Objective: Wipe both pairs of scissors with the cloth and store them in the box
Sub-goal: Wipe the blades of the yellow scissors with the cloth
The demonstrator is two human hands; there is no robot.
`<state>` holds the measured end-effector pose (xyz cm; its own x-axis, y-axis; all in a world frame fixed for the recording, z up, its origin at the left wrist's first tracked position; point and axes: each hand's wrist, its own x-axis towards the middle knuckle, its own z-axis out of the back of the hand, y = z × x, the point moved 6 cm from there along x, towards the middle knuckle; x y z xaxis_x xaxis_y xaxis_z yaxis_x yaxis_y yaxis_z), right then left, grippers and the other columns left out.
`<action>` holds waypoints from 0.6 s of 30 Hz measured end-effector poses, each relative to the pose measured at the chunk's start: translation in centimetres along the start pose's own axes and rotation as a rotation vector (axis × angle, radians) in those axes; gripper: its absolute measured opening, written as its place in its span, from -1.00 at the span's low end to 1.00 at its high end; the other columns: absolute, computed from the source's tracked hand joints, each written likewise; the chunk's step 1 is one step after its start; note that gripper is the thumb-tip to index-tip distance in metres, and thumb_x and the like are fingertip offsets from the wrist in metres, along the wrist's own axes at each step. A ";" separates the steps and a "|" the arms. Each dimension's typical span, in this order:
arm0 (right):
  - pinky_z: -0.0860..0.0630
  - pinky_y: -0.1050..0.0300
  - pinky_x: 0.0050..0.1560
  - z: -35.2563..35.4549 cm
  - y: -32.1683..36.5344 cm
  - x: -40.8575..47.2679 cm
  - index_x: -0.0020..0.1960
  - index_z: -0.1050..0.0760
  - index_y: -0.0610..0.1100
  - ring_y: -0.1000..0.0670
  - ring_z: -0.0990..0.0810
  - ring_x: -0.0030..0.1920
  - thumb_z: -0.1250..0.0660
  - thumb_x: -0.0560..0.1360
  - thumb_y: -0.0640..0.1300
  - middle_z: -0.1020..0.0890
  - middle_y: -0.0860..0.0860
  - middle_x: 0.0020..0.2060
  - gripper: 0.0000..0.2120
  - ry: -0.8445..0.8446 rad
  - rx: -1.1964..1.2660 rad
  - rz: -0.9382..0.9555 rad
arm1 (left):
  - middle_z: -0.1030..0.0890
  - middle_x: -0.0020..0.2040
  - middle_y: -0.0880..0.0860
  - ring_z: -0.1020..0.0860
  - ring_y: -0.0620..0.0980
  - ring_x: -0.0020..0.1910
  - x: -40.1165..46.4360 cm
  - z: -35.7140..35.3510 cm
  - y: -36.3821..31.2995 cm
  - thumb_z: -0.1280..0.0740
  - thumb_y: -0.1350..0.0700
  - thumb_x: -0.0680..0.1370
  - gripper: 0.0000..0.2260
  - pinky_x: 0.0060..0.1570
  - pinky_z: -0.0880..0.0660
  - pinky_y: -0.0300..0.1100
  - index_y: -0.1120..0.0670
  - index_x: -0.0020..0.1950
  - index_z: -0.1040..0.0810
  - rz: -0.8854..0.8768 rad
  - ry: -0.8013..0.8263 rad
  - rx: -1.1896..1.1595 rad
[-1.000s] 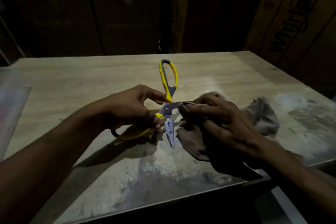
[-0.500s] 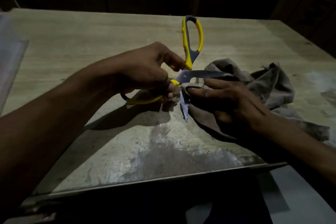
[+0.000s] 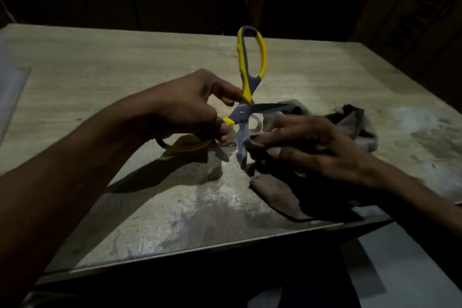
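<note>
Dim table [image 3: 100,87], scissors [image 3: 241,114] blade tip cloth-hidden [image 3: 275,195]

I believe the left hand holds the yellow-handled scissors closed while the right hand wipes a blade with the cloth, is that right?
Not quite: the head view shows the scissors held open by the left hand, blades spread apart. The right hand does wipe a blade with the cloth.

Right hand [image 3: 317,145] with the crumpled grey-brown cloth [image 3: 355,127] slid off the far blade of the open yellow-and-grey-handled scissors [image 3: 246,107] onto the near, down-pointing blade, now pinching it through the fabric; far blade bare, pointing right.
</note>
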<state>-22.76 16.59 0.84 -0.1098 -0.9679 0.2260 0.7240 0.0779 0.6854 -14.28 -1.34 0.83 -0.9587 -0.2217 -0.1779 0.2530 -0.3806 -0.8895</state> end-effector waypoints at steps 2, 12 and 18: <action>-0.57 -0.01 -0.16 1.0 0.7 0.4 0.18 -0.71 -0.21 -0.10 -0.69 -0.07 -0.40 0.60 -0.20 -0.65 -0.15 -0.06 -0.80 -0.242 -0.034 0.053 | -0.58 0.36 0.13 -0.76 0.13 -0.13 0.1 0.1 0.3 -0.40 0.49 0.53 -0.48 -0.22 -0.65 -0.18 0.06 0.40 -0.61 0.012 -0.005 -0.022; -0.64 -0.02 -0.17 -2.5 -1.2 1.5 -0.06 -0.73 -0.14 0.08 -0.72 -0.12 -0.39 0.47 -0.30 -0.73 0.05 -0.19 -0.83 -0.310 -0.147 -0.013 | -0.59 0.31 0.06 -0.77 0.05 -0.12 0.0 0.1 -0.1 -0.44 0.45 0.51 -0.45 -0.18 -0.70 -0.16 0.05 0.44 -0.58 -0.008 -0.023 0.029; -0.52 0.07 -0.24 -2.9 -0.2 1.4 -0.05 -0.75 0.02 0.24 -0.58 -0.20 -0.42 0.48 -0.17 -0.60 0.28 -0.25 -0.84 0.036 -0.337 0.028 | -0.52 0.39 0.05 -0.77 0.05 -0.10 -0.4 0.1 -0.6 -0.43 0.45 0.52 -0.45 -0.18 -0.68 -0.19 0.00 0.42 -0.58 -0.006 -0.037 0.012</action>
<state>-21.07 14.56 -0.97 -0.0671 -0.9748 0.2126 0.9116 0.0267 0.4102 -14.05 -1.12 1.46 -0.9550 -0.2520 -0.1566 0.2488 -0.3923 -0.8856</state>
